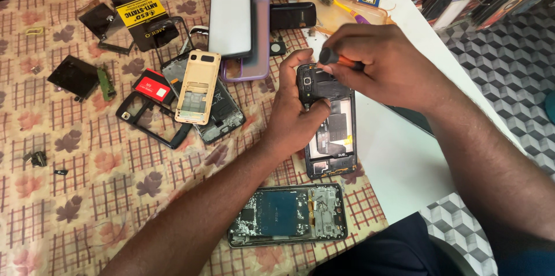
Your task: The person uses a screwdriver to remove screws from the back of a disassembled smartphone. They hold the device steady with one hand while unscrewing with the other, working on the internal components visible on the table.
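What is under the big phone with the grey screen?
A purple phone case peeks out beneath the phone on its right side. Whatever else lies under it is covered.

Opened phone (329,126) is lying on the desk (393,166) at centre. Bare phone frame (289,215) is sitting at its 6 o'clock, gold back cover (198,87) at 9 o'clock, stacked phone cases (240,27) at 11 o'clock, toothbrush (341,5) at 12.

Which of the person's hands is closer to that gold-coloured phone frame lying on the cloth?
The left. The left hand grips the opened black phone just right of the gold phone frame. The right hand, holding a screwdriver, sits farther right, beyond that phone.
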